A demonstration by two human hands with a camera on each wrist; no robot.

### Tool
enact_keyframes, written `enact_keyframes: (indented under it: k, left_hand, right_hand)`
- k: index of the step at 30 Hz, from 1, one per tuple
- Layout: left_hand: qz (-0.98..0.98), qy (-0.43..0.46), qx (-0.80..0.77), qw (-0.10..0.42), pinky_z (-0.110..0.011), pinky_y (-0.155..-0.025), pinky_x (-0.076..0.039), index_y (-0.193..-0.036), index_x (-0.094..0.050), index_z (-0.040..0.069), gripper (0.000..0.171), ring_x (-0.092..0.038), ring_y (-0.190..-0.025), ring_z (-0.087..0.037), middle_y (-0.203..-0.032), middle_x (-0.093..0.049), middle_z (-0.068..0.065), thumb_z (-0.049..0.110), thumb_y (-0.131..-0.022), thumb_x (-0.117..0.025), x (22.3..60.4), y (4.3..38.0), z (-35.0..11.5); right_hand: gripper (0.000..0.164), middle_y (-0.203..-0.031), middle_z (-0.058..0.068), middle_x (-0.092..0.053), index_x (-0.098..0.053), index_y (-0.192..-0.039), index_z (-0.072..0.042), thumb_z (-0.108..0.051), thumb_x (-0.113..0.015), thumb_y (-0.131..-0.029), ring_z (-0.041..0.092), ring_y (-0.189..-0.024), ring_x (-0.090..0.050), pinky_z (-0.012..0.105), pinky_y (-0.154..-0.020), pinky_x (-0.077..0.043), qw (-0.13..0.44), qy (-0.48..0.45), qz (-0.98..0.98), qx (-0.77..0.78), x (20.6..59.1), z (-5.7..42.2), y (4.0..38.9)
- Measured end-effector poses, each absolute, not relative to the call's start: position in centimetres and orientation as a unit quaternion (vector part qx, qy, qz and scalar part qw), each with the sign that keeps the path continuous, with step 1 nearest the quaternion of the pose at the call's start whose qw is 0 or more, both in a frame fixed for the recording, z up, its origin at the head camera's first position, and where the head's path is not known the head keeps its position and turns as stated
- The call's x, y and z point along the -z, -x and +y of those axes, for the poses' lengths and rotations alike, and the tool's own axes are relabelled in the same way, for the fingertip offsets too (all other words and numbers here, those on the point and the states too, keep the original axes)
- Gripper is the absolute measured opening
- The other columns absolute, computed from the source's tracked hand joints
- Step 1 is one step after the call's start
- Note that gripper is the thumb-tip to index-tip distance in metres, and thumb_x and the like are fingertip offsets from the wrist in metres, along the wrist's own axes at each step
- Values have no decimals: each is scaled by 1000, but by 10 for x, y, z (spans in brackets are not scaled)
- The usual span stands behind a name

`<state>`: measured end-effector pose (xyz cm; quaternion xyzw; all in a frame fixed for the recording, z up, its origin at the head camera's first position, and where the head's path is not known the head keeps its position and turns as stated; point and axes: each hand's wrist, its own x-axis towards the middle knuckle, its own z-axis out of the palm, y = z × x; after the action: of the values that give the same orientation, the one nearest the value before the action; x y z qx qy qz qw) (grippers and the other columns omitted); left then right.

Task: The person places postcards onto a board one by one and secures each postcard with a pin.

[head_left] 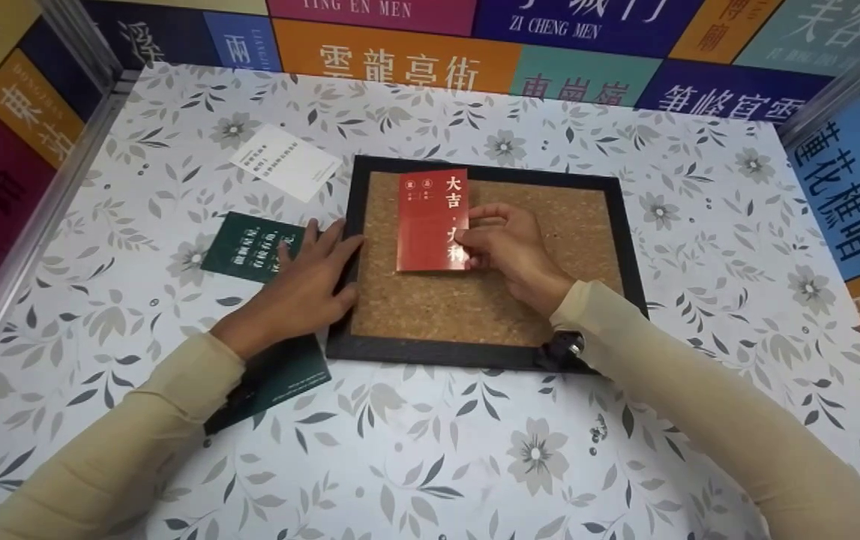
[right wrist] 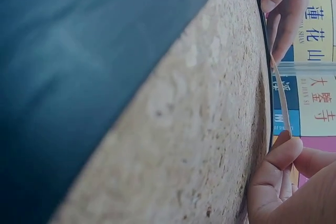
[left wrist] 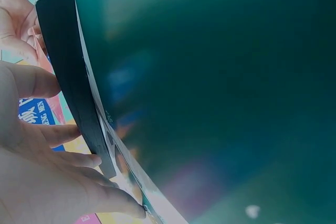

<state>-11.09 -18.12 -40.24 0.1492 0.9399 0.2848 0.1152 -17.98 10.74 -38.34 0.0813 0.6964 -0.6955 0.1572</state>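
A red card [head_left: 424, 229] with light Chinese characters stands over the upper left part of a cork board [head_left: 444, 315]. My right hand [head_left: 517, 251] pinches its right edge between thumb and fingers. In the right wrist view the card [right wrist: 282, 93] shows as a thin, slightly bowed edge at the fingertips of the right hand [right wrist: 278, 182]. My left hand [head_left: 302, 281] lies with spread fingers at the board's left side, fingertips on the black frame [head_left: 343, 330]. The left wrist view shows these fingers along the frame's dark side [left wrist: 73, 72].
Partly under my left hand lies a dark green card [head_left: 238, 244] with white characters. A larger dark green sheet [head_left: 287, 382] is below the left wrist. A white printed card [head_left: 287, 161] lies behind them on the flowered tabletop [head_left: 430, 442]. Colourful lettered panels [head_left: 400, 60] border the table.
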Motion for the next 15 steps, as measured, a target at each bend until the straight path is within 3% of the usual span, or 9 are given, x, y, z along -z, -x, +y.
enact_keyframes:
  k: [10, 15]
  left_hand:
    - [941, -140, -281, 124, -84, -123, 5, -173, -34, 9, 74, 6, -167, -51, -183, -10, -21, 24, -105, -60, 402, 112, -181]
    - [942, -138, -279, 126, -83, -124, 6, -173, -34, 9, 74, 7, -167, -50, -183, -9, -20, 25, -105, -61, 403, 112, -180]
  right_hand:
    - [35, -104, 11, -71, -62, -128, 3, 11, -74, -96, 14, -71, -66, 23, -59, -59, 164, -88, 701, 688, 381, 101, 184]
    - [37, -100, 13, -73, -61, -128, 2, 12, -74, -95, 13, -65, -64, 23, -57, -58, 166, -87, 701, 688, 382, 97, 185]
